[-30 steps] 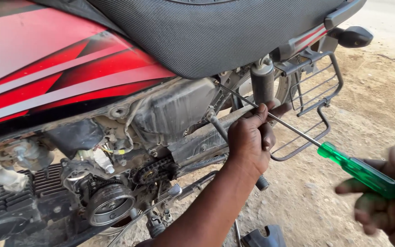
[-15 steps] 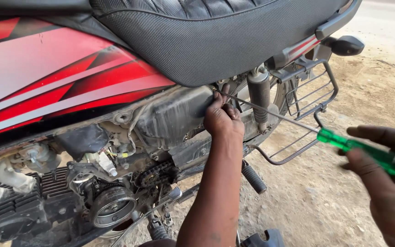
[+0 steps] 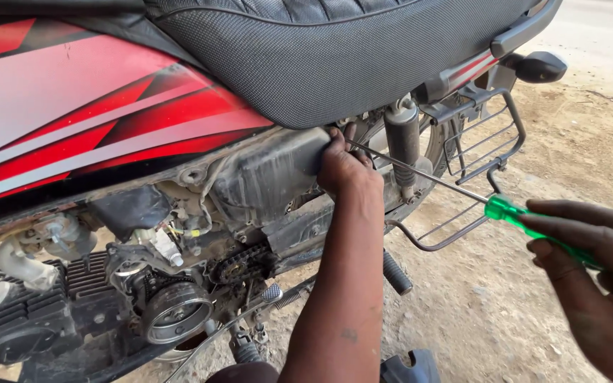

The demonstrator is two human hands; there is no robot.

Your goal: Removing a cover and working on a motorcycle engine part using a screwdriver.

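Note:
A motorcycle with a red side panel (image 3: 86,106) and black seat (image 3: 335,50) stands with its side cover off. My left hand (image 3: 345,167) reaches under the seat and grips the rear edge of a dark plastic box (image 3: 264,174) in the frame. My right hand (image 3: 594,248) holds a long screwdriver by its green handle (image 3: 509,213). The thin steel shaft (image 3: 420,172) runs left and up, its tip ending by my left fingers, just in front of the rear shock absorber (image 3: 402,145).
Below the box sit the exposed engine (image 3: 30,312), a round clutch housing (image 3: 177,312), a chain sprocket (image 3: 239,266) and a footpeg (image 3: 396,273). A metal saree guard rack (image 3: 477,156) and black indicator (image 3: 540,67) are at the rear. The ground is sandy dirt (image 3: 576,135).
My left hand has moved up and left from the frame tube to the rear edge of the dark box. The screwdriver has followed, its tip now beside my fingers.

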